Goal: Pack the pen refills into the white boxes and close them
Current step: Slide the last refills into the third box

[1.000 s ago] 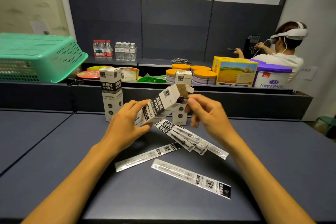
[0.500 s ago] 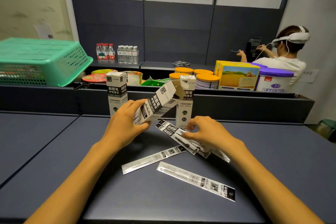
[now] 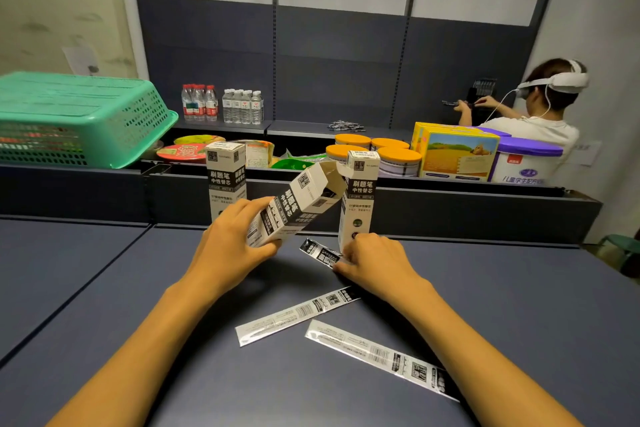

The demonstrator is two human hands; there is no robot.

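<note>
while left hand [image 3: 228, 246] grips open box [image 3: 294, 204], right hand [image 3: 375, 262] on refill packet [image 3: 320, 253]

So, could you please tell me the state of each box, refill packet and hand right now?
Tilted box: top flaps open, gripped by left hand.
Left upright box: closed, standing.
Right upright box: closed, standing.
Refill packets under the right hand: on the table, being pinched.
Two loose refill packets: flat, unpacked.
Right hand: fingers curled on the packets.
</note>
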